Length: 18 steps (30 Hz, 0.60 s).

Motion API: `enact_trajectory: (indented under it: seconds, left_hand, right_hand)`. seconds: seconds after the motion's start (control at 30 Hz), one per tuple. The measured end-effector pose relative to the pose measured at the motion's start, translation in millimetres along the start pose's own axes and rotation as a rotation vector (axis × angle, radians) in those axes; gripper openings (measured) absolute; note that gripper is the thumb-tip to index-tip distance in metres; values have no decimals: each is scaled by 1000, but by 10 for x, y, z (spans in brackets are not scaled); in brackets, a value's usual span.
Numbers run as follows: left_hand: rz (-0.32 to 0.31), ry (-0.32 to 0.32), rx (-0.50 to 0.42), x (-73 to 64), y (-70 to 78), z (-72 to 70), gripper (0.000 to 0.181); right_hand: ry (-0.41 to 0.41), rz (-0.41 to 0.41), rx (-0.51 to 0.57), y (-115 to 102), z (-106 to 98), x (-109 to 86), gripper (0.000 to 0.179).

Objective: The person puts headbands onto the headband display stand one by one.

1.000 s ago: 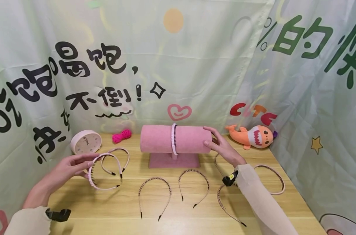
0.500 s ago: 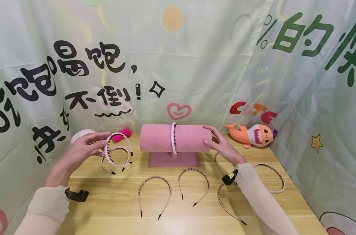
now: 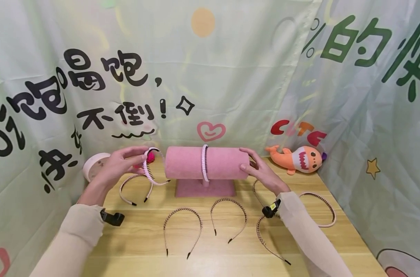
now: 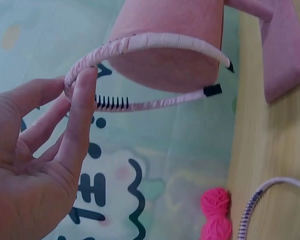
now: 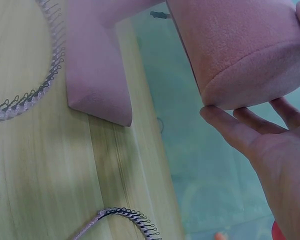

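Note:
My left hand pinches a pale pink toothed headband between thumb and fingers at its curved top. The headband's black-tipped ends point at the left end of the pink roll of a headband display stand, right at its end face in the left wrist view. Another pale headband sits around the middle of the roll. At the roll's right end, my right hand holds the edge, its thumb on the front and a finger at the top. In the right wrist view, more fingertips touch the end rim.
Several thin headbands lie on the wooden table, including one headband in front of the stand and a pink headband at the right. A round clock, pink yarn and an orange plush shark line the back by the cloth.
My left hand has carried the headband rightward and slightly up, from beside the clock to the roll's left end. My right hand has stayed on the roll's right end.

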<state>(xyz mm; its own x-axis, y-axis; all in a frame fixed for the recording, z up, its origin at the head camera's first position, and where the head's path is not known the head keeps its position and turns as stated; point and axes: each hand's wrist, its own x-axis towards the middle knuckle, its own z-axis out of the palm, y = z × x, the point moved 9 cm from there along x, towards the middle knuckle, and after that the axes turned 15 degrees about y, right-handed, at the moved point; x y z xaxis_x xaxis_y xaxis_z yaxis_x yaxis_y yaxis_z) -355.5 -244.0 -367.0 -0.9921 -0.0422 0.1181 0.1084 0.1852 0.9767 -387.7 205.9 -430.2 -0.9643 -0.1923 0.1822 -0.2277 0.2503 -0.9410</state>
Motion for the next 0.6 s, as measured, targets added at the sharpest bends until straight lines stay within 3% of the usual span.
enact_trajectory:
  seconds: [0.47, 0.6]
  left_hand:
    - [-3, 27, -3, 160, 19, 359, 51]
    - [17, 5, -4, 179, 60, 452, 52]
  right_hand:
    - [1, 7, 1, 13, -2, 2, 61]
    - [-1, 6, 1, -4, 3, 2, 62]
